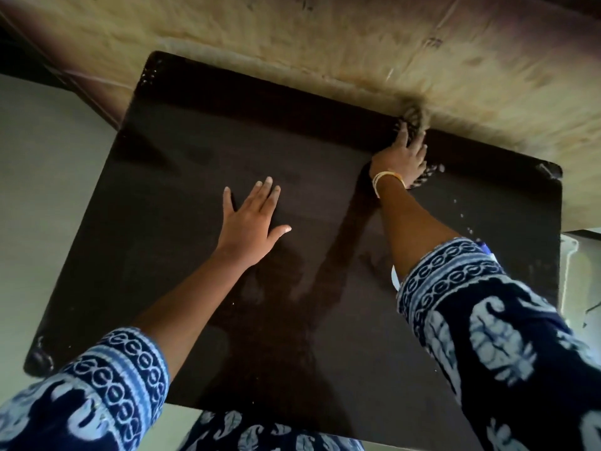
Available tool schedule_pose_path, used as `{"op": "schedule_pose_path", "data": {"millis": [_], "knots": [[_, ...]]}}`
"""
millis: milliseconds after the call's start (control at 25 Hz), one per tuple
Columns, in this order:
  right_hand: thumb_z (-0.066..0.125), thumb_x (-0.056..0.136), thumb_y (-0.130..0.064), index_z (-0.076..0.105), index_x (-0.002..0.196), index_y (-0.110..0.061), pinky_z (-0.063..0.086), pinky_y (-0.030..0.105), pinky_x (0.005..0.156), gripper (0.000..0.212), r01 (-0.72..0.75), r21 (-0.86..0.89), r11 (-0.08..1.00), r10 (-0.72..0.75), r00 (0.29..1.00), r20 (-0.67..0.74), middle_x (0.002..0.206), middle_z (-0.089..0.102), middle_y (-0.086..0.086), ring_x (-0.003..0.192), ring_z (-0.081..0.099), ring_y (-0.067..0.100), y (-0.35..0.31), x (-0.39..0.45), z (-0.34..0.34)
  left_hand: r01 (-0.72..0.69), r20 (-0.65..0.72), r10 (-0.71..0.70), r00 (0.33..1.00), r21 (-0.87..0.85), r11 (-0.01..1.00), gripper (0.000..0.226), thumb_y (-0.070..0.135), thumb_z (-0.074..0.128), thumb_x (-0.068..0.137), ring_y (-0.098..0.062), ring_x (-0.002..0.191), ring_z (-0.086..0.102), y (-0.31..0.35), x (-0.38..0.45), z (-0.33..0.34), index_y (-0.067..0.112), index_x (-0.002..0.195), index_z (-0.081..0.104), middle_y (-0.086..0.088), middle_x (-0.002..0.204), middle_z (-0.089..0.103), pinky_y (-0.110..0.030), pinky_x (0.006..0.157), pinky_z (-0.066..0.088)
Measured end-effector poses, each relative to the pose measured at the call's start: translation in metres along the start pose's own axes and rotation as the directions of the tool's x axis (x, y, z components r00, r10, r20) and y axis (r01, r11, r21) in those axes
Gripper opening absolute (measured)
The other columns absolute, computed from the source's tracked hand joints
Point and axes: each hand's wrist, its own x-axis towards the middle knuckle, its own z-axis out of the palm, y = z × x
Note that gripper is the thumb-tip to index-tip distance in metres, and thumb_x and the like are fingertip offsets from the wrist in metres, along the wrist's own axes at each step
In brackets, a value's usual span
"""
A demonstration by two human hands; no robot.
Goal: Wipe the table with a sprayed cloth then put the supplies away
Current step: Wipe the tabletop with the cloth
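Observation:
A dark brown table (195,164) fills most of the head view. My left hand (252,219) lies flat on its middle, fingers spread, holding nothing. My right hand (401,157) reaches to the table's far edge and presses down on a dark patterned cloth (411,117), which is blurred and mostly hidden under the palm. A bit of the cloth also shows by my wrist. A white and blue object (487,250), perhaps the spray bottle, peeks out behind my right sleeve; most of it is hidden.
A worn beige wall (325,37) runs right behind the table's far edge. Pale floor (42,190) lies to the left. A white object (577,271) stands off the table's right edge. Small droplets or specks dot the right part of the tabletop.

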Motion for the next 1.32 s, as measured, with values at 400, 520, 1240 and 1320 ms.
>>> {"op": "schedule_pose_path", "data": {"millis": [400,520,1240,1320], "knots": [[0.044,0.095,-0.020,0.029,0.150,-0.036,0.020,0.046,0.117,0.059,0.855,-0.050,0.516,-0.799,0.502,0.330,0.160,0.022,0.003,0.147,0.019,0.025,-0.096,-0.114,0.041,0.040,0.029,-0.039,0.999,-0.042,0.998,0.073,0.063,0.042,0.091,-0.012,0.148,0.019,0.000,0.000,-0.009,0.021,0.149,0.032,0.001,0.159,0.027,-0.061,0.116,0.004],[0.048,0.095,-0.011,0.043,0.144,-0.035,0.013,0.037,0.118,0.055,0.929,0.128,0.346,-0.884,0.278,0.375,0.158,0.028,0.000,0.147,0.023,0.022,-0.097,-0.119,0.039,0.053,-0.043,-0.056,0.997,-0.065,0.996,0.066,0.060,0.044,0.091,-0.013,0.145,0.029,-0.006,-0.026,-0.008,0.019,0.143,0.044,0.000,0.154,0.038,-0.058,0.117,0.008],[0.047,0.096,-0.021,0.037,0.143,-0.048,0.017,0.044,0.116,0.055,0.961,0.067,0.267,-0.898,0.223,0.379,0.158,0.028,-0.007,0.147,0.020,0.018,-0.009,-0.276,0.051,0.309,-0.078,-0.322,0.944,-0.146,0.940,0.074,0.061,0.043,0.085,-0.021,0.143,0.033,-0.009,-0.293,0.039,0.013,0.141,0.046,-0.008,0.153,0.038,-0.063,0.112,0.015],[0.047,0.096,-0.018,0.038,0.142,-0.048,0.015,0.045,0.117,0.056,0.969,0.098,0.228,-0.906,0.174,0.387,0.158,0.029,-0.007,0.147,0.019,0.017,0.025,-0.310,0.048,0.349,-0.067,-0.358,0.931,-0.116,0.930,0.074,0.058,0.049,0.087,-0.023,0.145,0.030,0.009,-0.322,0.049,0.011,0.145,0.041,-0.010,0.156,0.033,-0.064,0.110,0.018]]}}
